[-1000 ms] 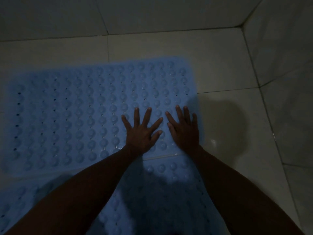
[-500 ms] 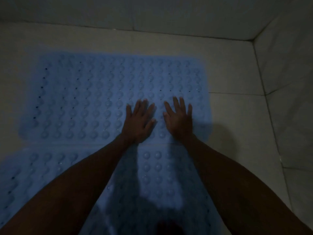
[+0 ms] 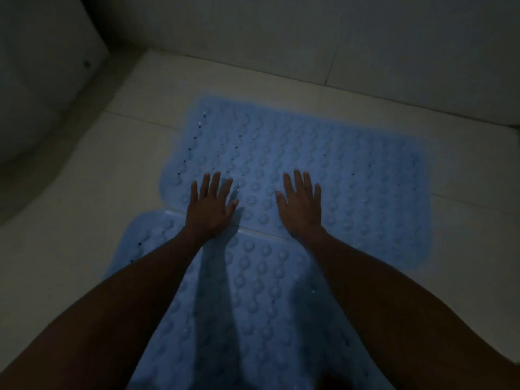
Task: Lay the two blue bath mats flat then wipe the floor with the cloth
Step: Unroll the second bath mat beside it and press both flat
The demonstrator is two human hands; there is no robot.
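Mats: the near mat point(image 3: 253, 305) runs from the frame's bottom centre up to the middle, and the far mat point(image 3: 323, 170) spreads across centre and right, their edges meeting under the wrists. Both look flat on the tiled floor point(image 3: 84, 192), so laying seems nearly done; no cloth shows, and wiping remains. The left hand point(image 3: 209, 205) and right hand point(image 3: 302, 205) press the far mat's near edge, fingers straight, gripping nothing. Compared with half a second ago, the hands are wider apart and sit nearer the mat's left end.
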